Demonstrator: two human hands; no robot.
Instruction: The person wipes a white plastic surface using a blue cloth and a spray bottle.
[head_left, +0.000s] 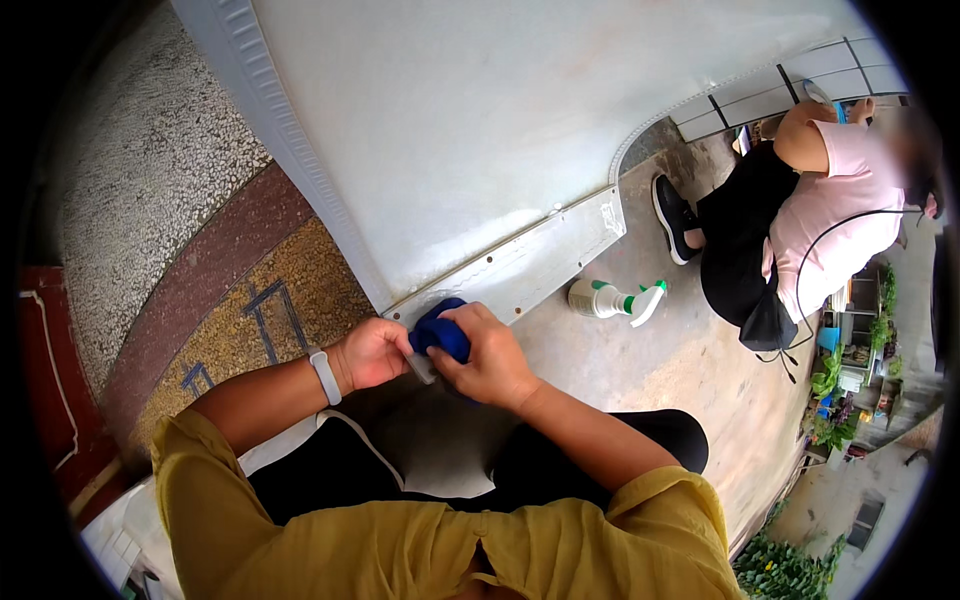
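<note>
My right hand grips a bunched blue cloth and presses it against the lower corner of a large white metal panel, which looks like a door. A metal strip with several screws runs along the panel's bottom edge. At the same corner, my left hand touches the panel's edge close beside the cloth; its fingers are partly hidden, so its hold is unclear. A grey wristband circles my left wrist. Some wet-looking streaks show on the strip.
A white spray bottle with a green-and-white trigger head lies on the concrete floor to the right. Beyond it, a person in a pink shirt crouches near a tiled wall. Potted plants line the far right. Pebbled flooring lies left.
</note>
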